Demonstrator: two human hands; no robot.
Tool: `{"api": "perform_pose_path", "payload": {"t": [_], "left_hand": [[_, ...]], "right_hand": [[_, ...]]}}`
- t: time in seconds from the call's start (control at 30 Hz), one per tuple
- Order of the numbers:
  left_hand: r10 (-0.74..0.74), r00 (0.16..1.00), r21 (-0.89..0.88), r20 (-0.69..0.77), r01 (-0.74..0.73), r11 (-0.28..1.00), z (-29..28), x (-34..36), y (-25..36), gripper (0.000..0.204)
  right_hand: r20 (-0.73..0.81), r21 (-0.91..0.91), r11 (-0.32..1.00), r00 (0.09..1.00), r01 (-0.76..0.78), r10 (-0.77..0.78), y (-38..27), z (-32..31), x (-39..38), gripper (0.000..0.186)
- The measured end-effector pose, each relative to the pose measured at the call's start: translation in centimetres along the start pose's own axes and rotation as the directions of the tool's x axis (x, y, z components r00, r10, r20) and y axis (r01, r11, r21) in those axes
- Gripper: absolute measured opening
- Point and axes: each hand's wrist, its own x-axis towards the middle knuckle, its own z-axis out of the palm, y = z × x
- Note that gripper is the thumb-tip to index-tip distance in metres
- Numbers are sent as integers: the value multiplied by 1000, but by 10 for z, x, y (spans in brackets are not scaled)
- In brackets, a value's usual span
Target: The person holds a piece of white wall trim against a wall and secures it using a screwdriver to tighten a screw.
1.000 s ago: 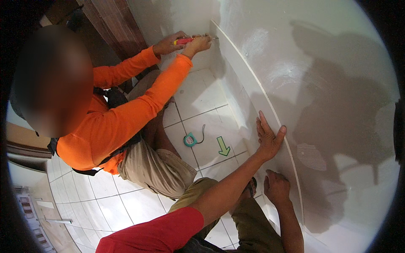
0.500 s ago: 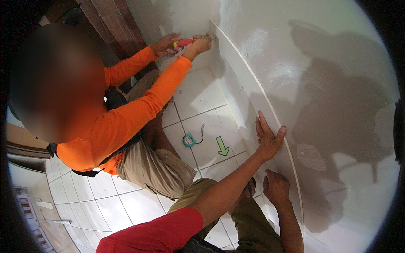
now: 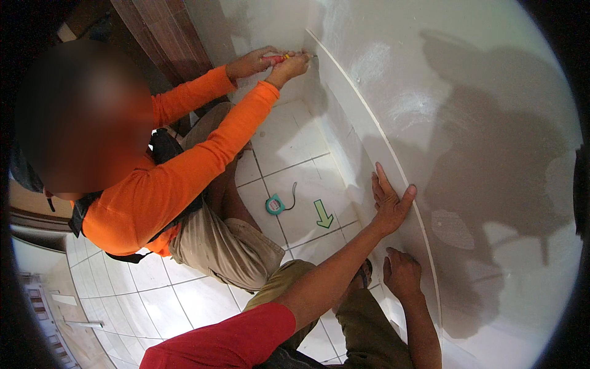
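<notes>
Board [image 3: 367, 135]: long, pale grey, thin whitish edge, curved in view; stands right of the tape measure [image 3: 275, 204]. Left hand [image 3: 391, 206] spread wide on its face, thumb at the edge; right hand [image 3: 403, 272] curled, lower right of the tape measure, grip cannot be told.

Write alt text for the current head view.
The wearer's left hand rests spread on a pale board along a wall, right hand curled nearby, while a co-worker in orange holds a red-and-yellow screwdriver-like tool near the board's far end. A teal tape measure lies on the tiled floor beside a green arrow.
</notes>
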Motion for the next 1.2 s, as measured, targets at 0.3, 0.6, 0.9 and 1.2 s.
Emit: {"api": "perform_pose_path", "payload": {"t": [0.3,0.6,0.9,1.2], "left_hand": [[-28,999,-5,39,28,1000,2,-1,3,124],[-14,1000,21,16,14,1000,0,1,2,124],[9,1000,17,-13,-8,1000,3,-1,1,120],[-28,1000,19,1,28,999,2,-1,3,122]], "right_hand": [[24,35,999,999,-31,30,7,6,-4,25],[27,15,1000,999,-21,21,4,4,-2,26],[-10,26,1000,1000,7,-7,8,7,-4,24],[41,3,1000,999,-22,22,7,7,-3,25]]}}
